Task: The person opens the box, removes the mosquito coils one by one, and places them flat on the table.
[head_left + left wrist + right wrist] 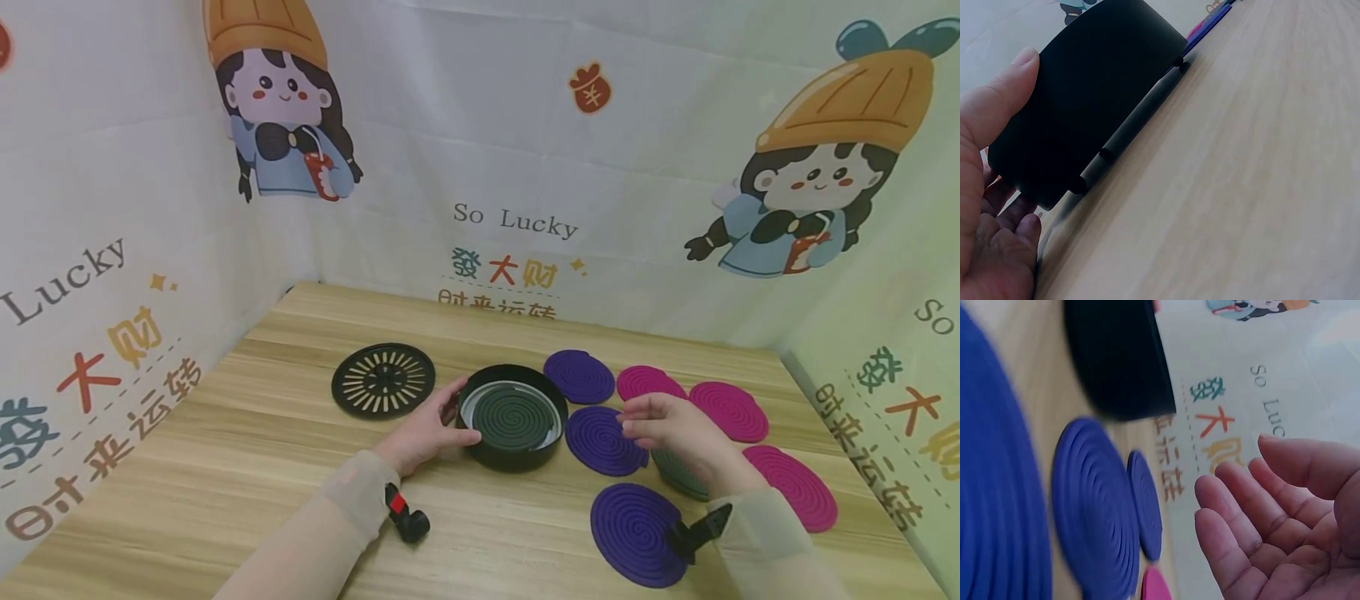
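Observation:
My left hand [427, 433] grips the left side of a round black mosquito-coil case [517, 460], thumb on the near side and fingers round the far side. A dark green mosquito coil [513, 417] lies inside the case, within a pale inner ring. In the left wrist view, small feet [1077, 184] show under the case [1085, 94], close to the tabletop. My right hand [682, 429] hovers with nothing in it, fingers loosely bent, over a purple coil [606, 437] and a partly hidden green coil [678, 477]. The right wrist view shows its palm bare.
A slotted black lid [384, 377] lies left of the case. Another purple coil [577, 377] is at the back, and one [633, 533] sits near the front, under the right wrist camera. Pink coils [727, 411] lie on the right. Printed cloth [510, 167] walls the table [465, 533].

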`<state>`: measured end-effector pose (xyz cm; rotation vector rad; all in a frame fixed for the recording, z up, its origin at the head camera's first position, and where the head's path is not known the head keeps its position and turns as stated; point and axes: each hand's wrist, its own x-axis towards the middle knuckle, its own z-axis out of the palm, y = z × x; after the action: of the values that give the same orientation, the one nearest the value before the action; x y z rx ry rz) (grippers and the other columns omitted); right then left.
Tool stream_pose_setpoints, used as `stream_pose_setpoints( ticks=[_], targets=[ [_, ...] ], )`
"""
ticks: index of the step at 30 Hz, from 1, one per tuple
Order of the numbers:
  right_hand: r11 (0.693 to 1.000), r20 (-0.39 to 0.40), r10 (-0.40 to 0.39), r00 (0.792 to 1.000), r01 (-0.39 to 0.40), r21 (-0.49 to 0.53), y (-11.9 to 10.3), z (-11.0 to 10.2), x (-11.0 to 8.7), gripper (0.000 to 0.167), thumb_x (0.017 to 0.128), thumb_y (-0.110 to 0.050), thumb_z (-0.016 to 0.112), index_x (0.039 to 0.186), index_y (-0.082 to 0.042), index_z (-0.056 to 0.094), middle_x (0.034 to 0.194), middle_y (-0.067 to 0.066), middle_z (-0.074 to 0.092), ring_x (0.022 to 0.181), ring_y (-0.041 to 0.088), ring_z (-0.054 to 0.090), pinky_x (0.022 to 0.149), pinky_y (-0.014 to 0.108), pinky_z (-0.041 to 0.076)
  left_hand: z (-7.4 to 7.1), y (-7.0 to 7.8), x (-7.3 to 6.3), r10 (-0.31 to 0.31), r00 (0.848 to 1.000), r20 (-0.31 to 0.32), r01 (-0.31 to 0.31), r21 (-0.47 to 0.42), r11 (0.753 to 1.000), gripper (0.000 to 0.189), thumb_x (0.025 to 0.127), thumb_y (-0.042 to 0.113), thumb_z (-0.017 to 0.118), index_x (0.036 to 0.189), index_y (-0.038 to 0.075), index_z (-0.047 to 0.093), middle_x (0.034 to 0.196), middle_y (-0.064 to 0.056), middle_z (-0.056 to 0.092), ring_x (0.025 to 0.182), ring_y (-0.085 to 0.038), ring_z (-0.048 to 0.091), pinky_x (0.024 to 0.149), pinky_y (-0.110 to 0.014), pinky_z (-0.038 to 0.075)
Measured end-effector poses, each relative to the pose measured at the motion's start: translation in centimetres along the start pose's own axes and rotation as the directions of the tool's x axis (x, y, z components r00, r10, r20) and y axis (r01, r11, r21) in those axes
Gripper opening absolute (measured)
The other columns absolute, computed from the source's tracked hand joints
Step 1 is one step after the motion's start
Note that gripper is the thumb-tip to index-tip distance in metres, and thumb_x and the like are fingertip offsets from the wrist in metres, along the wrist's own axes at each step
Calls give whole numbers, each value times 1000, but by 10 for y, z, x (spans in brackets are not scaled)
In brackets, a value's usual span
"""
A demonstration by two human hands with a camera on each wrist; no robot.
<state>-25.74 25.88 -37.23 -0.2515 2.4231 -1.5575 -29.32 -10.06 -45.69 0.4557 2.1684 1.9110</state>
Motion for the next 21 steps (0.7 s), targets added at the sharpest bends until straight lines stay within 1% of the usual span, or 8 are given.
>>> stream_pose_setpoints(
  ticks=[1,2,4,10,15,18,21],
  targets=[
    [1000,2,-9,1000,9,14,-2,3,5,43,92,-7,62,126,15,47,122,27,58,100,20,64,87,35,54,0,0,0,0,1000,0,0,0,1000,93,77,7,79,152,7,24,157,-16,20,144,-31,17,117,-41,17],
    [999,3,-17,1000,17,29,-5,5,10,42,92,-6,61,126,15,47,121,26,59,97,17,65,87,35,54,0,-4,2,4,1000,-2,-4,1,1000,93,77,8,80,152,8,25,157,-15,21,144,-30,17,117,-40,17],
    [998,10,-38,999,37,57,-7,10,21,43,91,-5,61,126,16,47,121,26,59,96,16,65,88,36,54,0,-3,2,5,1000,-1,-5,-2,1000,94,77,9,80,152,8,25,157,-15,21,144,-31,17,117,-41,17],
    [989,3,-49,999,49,143,-16,30,45,41,91,-4,61,126,14,48,121,24,59,98,16,64,92,38,52,1,-2,1,5,1000,0,-5,-3,1000,94,76,9,81,152,8,25,157,-15,20,144,-32,17,117,-41,17],
    [980,-23,-49,999,53,192,-24,49,63,42,90,-1,61,126,15,48,120,24,60,94,13,64,91,35,52,0,-2,1,3,1000,-4,-3,-3,1000,94,76,8,81,152,8,25,157,-16,20,144,-32,17,117,-41,18],
    [978,-29,-44,999,49,202,-27,60,72,41,91,-1,61,127,15,47,120,24,60,96,15,64,92,35,52,1,-2,1,6,1000,-4,-6,-1,1000,94,76,8,80,152,8,25,157,-16,20,144,-32,17,117,-41,18],
    [977,-23,-45,999,49,208,-30,69,79,42,91,0,60,128,15,47,123,26,59,104,24,63,94,38,51,1,-1,1,8,1000,-1,-8,-2,1000,94,77,8,80,152,8,25,157,-16,20,144,-32,17,117,-41,17]
  ],
)
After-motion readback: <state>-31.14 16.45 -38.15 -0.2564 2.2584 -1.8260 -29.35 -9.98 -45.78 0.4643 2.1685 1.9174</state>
